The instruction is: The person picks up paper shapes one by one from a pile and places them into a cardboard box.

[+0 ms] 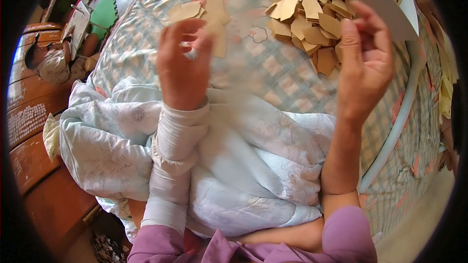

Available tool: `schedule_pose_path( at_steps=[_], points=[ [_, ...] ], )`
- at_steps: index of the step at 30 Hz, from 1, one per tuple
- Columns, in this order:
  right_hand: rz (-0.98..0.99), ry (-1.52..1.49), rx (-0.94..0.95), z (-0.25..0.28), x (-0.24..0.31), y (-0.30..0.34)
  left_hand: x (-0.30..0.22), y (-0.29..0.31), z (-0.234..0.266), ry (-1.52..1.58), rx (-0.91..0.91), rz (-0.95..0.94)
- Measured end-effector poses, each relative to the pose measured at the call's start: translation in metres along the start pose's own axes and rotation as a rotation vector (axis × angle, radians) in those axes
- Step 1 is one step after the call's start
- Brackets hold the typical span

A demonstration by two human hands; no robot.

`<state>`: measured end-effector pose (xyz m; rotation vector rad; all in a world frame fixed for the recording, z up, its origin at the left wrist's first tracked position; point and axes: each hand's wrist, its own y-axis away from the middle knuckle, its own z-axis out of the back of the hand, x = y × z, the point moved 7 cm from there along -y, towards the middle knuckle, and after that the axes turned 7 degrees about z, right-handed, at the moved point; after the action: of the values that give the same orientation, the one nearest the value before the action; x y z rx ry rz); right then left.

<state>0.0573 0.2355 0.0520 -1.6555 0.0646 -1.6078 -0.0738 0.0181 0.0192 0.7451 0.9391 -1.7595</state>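
My left hand (185, 63), smeared by motion, is over the bed with its fingers bent. Just beyond it lie several flat tan card pieces (214, 9), one of them blurred beside the fingers. Whether the hand holds a piece cannot be made out. At the right, my right hand (365, 61) is raised by the edge of a heap of tan card pieces (304, 17). Its thumb and bent fingers are apart, and I see nothing between them. The heap's pieces have curved, pointed outlines, some stacked together.
A pale floral quilt (253, 160) covers my lap on the checked bedspread (278, 87). Behind the heap stands a white board or box side (385, 5). A pale blue tube (390, 146) curves along the right. Another person (53, 63) sits at the far left near a green mat (105, 13).
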Motion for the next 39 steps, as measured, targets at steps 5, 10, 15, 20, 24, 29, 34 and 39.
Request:
schedule_pose_path(
  at_steps=[5, 10, 15, 20, 24, 29, 34, 39],
  points=[
    [0.129, 0.001, 0.042, 0.002, 0.010, 0.001, -0.004, 0.010, -0.019, -0.524, 0.158, -0.167],
    [-0.074, -0.231, 0.373, -0.046, 0.012, 0.031, -0.010, 0.007, -0.002, -0.526, 0.113, -0.067],
    [-0.051, -0.111, 0.622, -0.073, 0.015, 0.052, -0.005, 0.004, 0.001, -0.076, 0.162, 0.073],
    [-0.144, -0.170, 0.541, -0.069, 0.011, 0.047, -0.019, 0.005, -0.004, 0.135, 0.248, 0.023],
    [-0.122, -0.146, 0.693, -0.075, 0.009, 0.051, -0.015, 0.020, -0.019, 0.153, 0.492, 0.219],
    [-0.473, -0.372, 0.504, -0.069, -0.006, 0.051, -0.030, 0.016, -0.005, 0.565, 0.220, 0.173],
    [-0.623, -0.671, 0.279, -0.071, -0.012, 0.055, -0.038, 0.028, -0.024, 0.468, 0.446, 0.049],
    [-0.534, -0.526, 0.376, -0.070, -0.001, 0.051, -0.033, 0.028, -0.025, 0.430, 0.411, 0.041]
  ],
)
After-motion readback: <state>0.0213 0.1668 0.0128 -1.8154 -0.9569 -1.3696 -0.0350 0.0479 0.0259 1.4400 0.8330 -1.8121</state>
